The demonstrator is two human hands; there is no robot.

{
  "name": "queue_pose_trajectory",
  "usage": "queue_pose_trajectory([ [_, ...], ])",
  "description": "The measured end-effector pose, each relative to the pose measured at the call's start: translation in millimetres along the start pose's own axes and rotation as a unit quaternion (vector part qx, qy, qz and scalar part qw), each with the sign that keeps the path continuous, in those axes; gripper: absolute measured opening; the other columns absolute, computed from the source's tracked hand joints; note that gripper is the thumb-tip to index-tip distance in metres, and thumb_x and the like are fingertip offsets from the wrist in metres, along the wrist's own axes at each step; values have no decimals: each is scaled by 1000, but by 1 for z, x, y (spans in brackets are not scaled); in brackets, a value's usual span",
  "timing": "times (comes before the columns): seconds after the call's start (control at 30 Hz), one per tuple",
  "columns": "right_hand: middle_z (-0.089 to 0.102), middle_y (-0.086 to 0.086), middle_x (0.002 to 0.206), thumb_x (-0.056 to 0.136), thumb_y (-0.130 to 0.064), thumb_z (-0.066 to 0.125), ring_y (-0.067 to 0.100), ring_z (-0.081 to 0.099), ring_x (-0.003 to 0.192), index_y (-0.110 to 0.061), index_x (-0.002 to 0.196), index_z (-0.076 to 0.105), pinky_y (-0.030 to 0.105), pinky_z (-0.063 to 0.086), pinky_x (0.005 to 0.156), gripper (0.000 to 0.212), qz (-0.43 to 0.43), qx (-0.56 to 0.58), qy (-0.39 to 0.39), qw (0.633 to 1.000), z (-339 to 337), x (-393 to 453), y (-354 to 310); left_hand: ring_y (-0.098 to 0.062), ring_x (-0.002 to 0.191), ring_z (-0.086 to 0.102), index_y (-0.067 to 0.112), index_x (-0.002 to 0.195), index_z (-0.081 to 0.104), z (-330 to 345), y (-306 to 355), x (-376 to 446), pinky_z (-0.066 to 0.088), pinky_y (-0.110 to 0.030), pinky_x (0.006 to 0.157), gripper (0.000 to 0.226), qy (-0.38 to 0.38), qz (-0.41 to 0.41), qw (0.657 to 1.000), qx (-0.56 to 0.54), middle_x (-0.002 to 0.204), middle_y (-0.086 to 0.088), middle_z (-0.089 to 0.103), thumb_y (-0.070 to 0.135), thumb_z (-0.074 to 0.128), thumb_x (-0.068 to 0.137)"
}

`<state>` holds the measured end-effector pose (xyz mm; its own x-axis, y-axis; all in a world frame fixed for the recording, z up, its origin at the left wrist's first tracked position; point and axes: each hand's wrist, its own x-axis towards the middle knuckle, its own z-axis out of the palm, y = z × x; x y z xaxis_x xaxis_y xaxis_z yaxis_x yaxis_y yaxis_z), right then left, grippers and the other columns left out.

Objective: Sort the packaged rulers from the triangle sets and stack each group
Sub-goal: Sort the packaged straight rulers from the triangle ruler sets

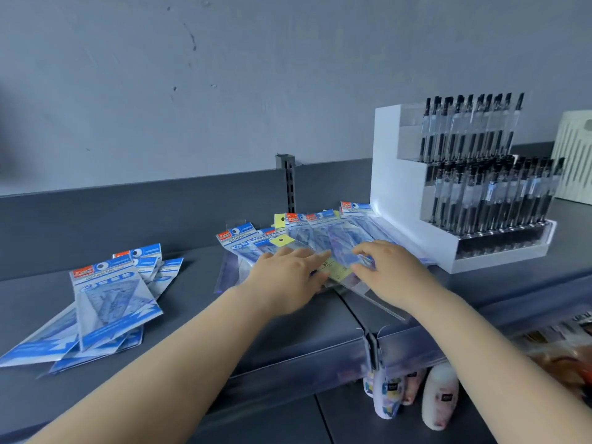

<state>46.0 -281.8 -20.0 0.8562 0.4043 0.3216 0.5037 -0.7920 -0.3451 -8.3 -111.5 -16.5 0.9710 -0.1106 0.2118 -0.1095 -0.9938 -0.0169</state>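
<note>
Head view: both hands work a mixed heap [323, 238] of packaged rulers and triangle sets lying just left of the white pen rack [413, 200] on a grey shelf [198, 315]. The heap appears fanned out so each pack's header shows, which would make the sorting easier. Further left of the rack, well apart from the heap, a loose pile of triangle sets [105, 302] lies overlapped, seemingly the sorted group, not yet squared into a neat stack. The left hand [288, 280] lies flat on the heap, fingers straight and together, pressing down on a yellow-tagged pack [333, 270], probably a ruler. The right hand [384, 270] has its fingers curled onto a clear pack [346, 251] beside that tag; motion blur hides whether it pinches the pack or only touches it. Below the rack's shelf stand small bottles [413, 395].
</note>
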Motion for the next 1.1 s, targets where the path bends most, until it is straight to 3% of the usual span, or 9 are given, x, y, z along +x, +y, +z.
queue_pose_trajectory([
  [0.13, 52, 0, 135, 92, -36, 48, 21, 47, 124, -21, 127, 54, 35, 40, 100, 38, 4, -20, -17, 1000, 3, 13, 3, -17, 133, 37, 39, 136, 42, -3, -16, 12, 32, -40, 107, 40, -29, -30, 999, -31, 145, 12, 40, 44, 29, 99],
  [0.3, 64, 5, 107, 86, -47, 54, 27, 55, 106, -11, 104, 65, 34, 48, 83, 42, 4, -45, -36, 998, 13, 23, -4, -24, 98, 58, 19, 105, 56, -2, -30, 17, 41, -30, 74, 36, 15, -152, 979, -136, 95, -1, 59, 50, 45, 92],
  [0.53, 62, 5, 103, 87, -39, 57, 28, 55, 103, -10, 102, 61, 33, 46, 78, 33, 3, -18, -41, 999, 13, 23, -12, -26, 124, 41, 16, 129, 41, 2, -34, 23, 37, -37, 96, 77, 22, -250, 963, -95, 131, -5, 51, 68, 57, 74],
  [0.6, 56, -1, 79, 89, -32, 53, 28, 53, 87, -20, 74, 51, 27, 39, 57, 19, -14, -52, -23, 998, 11, 20, -15, -25, 121, 45, 17, 132, 39, 1, -41, 26, 40, -36, 95, 77, 19, -259, 954, -148, 129, -4, 53, 61, 64, 74],
  [0.7, 48, 2, 73, 88, -22, 46, 27, 48, 75, -20, 61, 29, 29, 29, 50, 33, -29, -95, -3, 995, 11, 16, -19, -18, 97, 58, 18, 133, 40, -2, -45, 25, 47, -31, 87, 69, 43, -250, 936, -243, 104, 5, 61, 41, 72, 76],
  [0.77, 50, 5, 77, 88, -17, 43, 28, 49, 75, -18, 62, 35, 29, 31, 52, 27, -32, -92, 20, 995, 10, 14, -20, -6, 69, 55, 16, 133, 40, -4, -44, 24, 45, -14, 63, 63, 63, -240, 923, -294, 78, 14, 54, 25, 72, 79],
  [0.83, 54, 9, 75, 87, -13, 44, 31, 51, 75, -10, 70, 50, 30, 33, 52, 18, -14, -49, 53, 997, 11, 15, -16, -3, 56, 49, 12, 131, 43, -6, -46, 23, 37, -8, 45, 57, 92, -235, 910, -328, 70, 13, 52, 14, 70, 80],
  [0.93, 66, 18, 79, 81, -4, 50, 37, 61, 80, 2, 81, 64, 37, 53, 68, 15, 43, 111, 132, 984, 9, 18, -5, -5, 53, 50, 10, 120, 56, -9, -53, 22, 36, -8, 42, 41, 150, -236, 885, -372, 70, 9, 57, 9, 67, 81],
  [1.1, 70, -3, 76, 79, 6, 53, 22, 64, 80, -21, 78, 69, 34, 50, 74, 31, 90, 382, 132, 910, 1, 3, -11, -11, 51, 59, 8, 95, 66, -21, -53, 10, 43, -20, 46, 18, 187, -260, 762, -563, 73, -5, 66, -2, 53, 87],
])
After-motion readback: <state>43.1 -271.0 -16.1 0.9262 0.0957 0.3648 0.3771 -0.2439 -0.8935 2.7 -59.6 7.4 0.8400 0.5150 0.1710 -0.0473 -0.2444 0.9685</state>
